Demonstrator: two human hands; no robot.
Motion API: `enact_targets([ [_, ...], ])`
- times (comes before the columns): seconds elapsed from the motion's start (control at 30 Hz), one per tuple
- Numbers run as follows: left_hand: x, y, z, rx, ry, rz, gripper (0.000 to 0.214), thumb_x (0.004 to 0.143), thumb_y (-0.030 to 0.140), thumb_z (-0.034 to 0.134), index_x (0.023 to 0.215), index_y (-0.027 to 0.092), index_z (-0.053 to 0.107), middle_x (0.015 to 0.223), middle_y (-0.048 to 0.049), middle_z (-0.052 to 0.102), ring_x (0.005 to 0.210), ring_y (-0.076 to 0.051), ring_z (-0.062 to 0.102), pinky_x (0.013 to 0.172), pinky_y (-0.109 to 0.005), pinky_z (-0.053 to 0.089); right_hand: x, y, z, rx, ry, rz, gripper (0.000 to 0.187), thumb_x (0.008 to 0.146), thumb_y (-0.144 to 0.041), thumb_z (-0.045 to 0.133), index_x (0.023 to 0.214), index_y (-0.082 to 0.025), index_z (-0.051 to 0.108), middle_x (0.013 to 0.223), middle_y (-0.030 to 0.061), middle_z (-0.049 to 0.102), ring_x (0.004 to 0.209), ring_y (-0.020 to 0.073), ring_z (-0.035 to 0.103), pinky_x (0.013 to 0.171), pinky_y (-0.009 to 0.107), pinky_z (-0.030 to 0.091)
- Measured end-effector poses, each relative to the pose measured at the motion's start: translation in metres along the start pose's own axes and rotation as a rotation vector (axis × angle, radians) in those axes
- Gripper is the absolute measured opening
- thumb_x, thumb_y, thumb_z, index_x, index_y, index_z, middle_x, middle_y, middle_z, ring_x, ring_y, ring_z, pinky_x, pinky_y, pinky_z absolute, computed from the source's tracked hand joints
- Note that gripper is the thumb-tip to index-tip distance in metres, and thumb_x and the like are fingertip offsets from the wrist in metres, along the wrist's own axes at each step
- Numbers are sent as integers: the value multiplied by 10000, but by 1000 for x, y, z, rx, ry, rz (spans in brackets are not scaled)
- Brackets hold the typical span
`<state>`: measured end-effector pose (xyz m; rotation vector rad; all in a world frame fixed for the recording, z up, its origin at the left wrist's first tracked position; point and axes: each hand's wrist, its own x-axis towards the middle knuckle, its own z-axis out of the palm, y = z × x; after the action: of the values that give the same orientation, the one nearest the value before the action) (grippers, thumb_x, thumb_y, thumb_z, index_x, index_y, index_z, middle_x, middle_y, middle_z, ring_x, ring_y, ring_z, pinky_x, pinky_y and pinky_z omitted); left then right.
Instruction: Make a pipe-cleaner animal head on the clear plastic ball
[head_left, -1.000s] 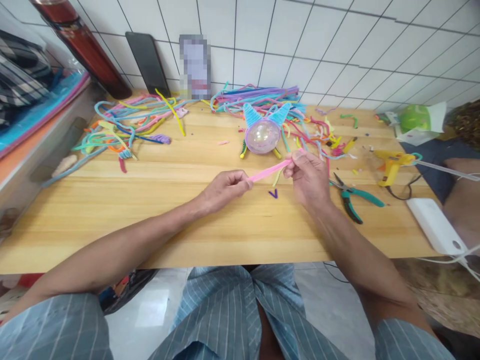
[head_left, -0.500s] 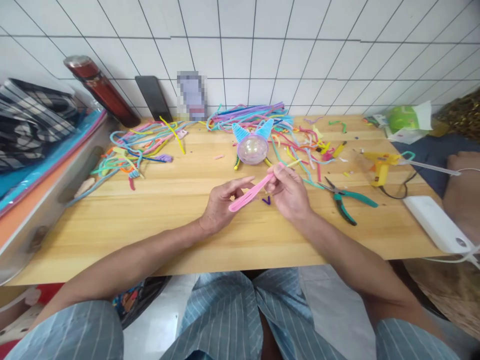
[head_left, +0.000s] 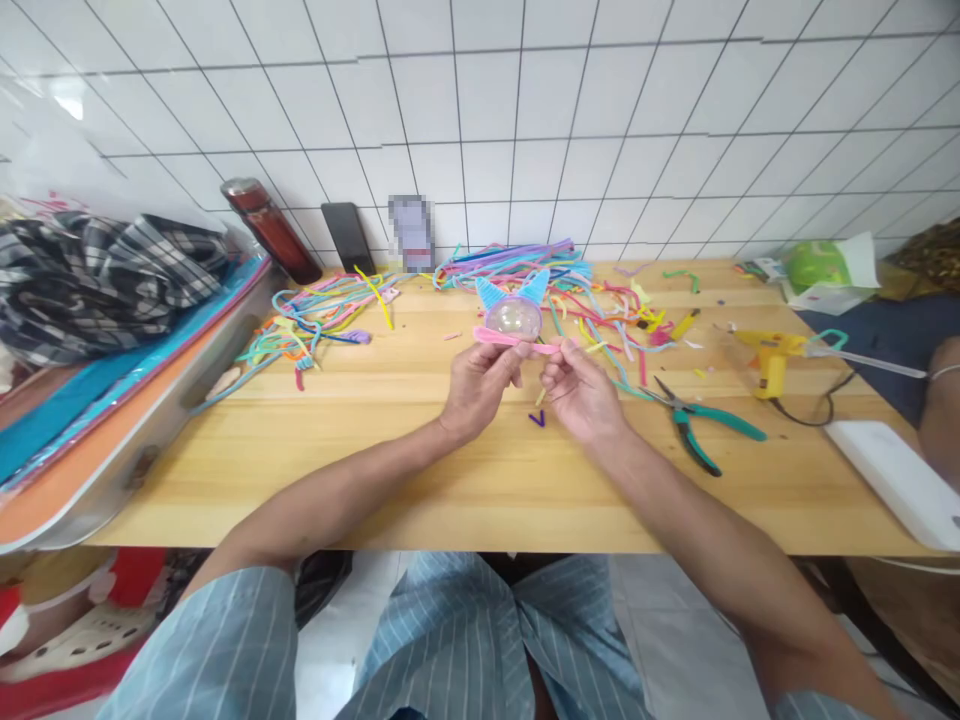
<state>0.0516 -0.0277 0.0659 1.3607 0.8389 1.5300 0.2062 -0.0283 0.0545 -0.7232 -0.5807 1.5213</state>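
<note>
Both hands hold a long pink pipe-cleaner piece [head_left: 496,337] roughly level above the table. My left hand [head_left: 480,388] is closed on its left and middle part. At the right end, my right hand [head_left: 586,393] pinches it between thumb and fingers, and a pale yellow pipe cleaner [head_left: 598,347] sticks out beside those fingertips. Just behind the pink piece is a clear domed ball [head_left: 516,319] with a purple rim and two blue pipe-cleaner ears [head_left: 534,286]; its lower part is hidden. A small dark purple V-shaped bit [head_left: 537,418] lies between my hands on the table.
Pipe cleaners [head_left: 517,262] are heaped along the wall, with another tangle [head_left: 300,320] at left. Teal-handled pliers [head_left: 701,420], a yellow glue gun [head_left: 769,360] and a white power bank [head_left: 885,475] are on the right. A red thermos [head_left: 274,235] and dark phone [head_left: 347,237] stand at back left.
My left hand has moved up and closed on the pink piece, which has turned from slanting to nearly level and sits farther from me. The camera view has shifted left.
</note>
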Motion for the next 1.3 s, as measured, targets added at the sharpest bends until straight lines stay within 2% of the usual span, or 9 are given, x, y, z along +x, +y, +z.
enact_targets([
  [0.13,10,7,-1,6,-32,31,535,872,698,827,839,166,787,715,-21,751,567,-78,585,562,-212,493,2,-5,-4,-38,-37,-3,353,664,-368,1036,857,-225,778,724,-55,798,601,76,728,609,164,625],
  [0.27,22,19,-13,49,-145,55,537,887,685,825,807,157,761,636,-6,695,573,-86,578,568,-216,467,3,-11,-7,-272,-145,-17,419,603,-501,1036,783,-221,782,725,-16,812,616,130,749,639,245,644],
  [0.47,39,32,-34,70,-354,14,515,862,651,865,813,152,747,672,-25,721,578,-103,613,554,-227,473,1,-26,-10,-865,-344,-219,434,860,-622,823,743,-206,791,715,22,789,694,162,729,738,300,577],
  [0.6,41,31,-40,96,-390,0,525,874,659,850,792,156,725,649,-10,688,579,-101,595,568,-229,481,-5,-29,-7,-1012,-425,-222,454,945,-625,736,762,-211,770,778,32,801,757,179,748,769,310,579],
  [0.7,40,28,-40,105,-370,-3,528,875,658,849,780,158,709,655,-1,671,592,-97,582,575,-227,477,-9,-25,-4,-983,-454,-139,465,941,-652,751,797,-210,770,810,45,813,783,183,769,781,307,598],
  [0.83,44,24,-41,53,-410,-48,521,849,642,881,800,158,694,672,11,663,603,-93,584,584,-225,472,-9,-22,-4,-715,-500,104,550,844,-729,832,927,-185,817,889,88,841,749,195,791,751,326,638],
  [1.03,55,10,-49,-90,-535,-209,549,816,658,909,854,152,697,713,13,670,593,-77,587,590,-220,472,-7,-24,-5,-400,-511,344,414,831,-554,889,916,-152,846,865,100,826,730,192,767,708,332,656],
  [1.2,58,4,-51,-123,-630,-219,508,833,617,915,817,153,709,693,9,656,593,-76,579,589,-213,475,-12,-22,-1,-365,-546,441,366,817,-485,927,846,-138,815,726,7,666,610,88,571,550,213,518],
  [1.3,57,6,-51,-114,-656,-208,501,827,627,916,818,164,726,691,0,664,603,-91,591,588,-224,484,-14,-21,1,-363,-569,478,390,794,-491,955,896,-141,816,685,-22,613,561,70,499,510,206,441],
])
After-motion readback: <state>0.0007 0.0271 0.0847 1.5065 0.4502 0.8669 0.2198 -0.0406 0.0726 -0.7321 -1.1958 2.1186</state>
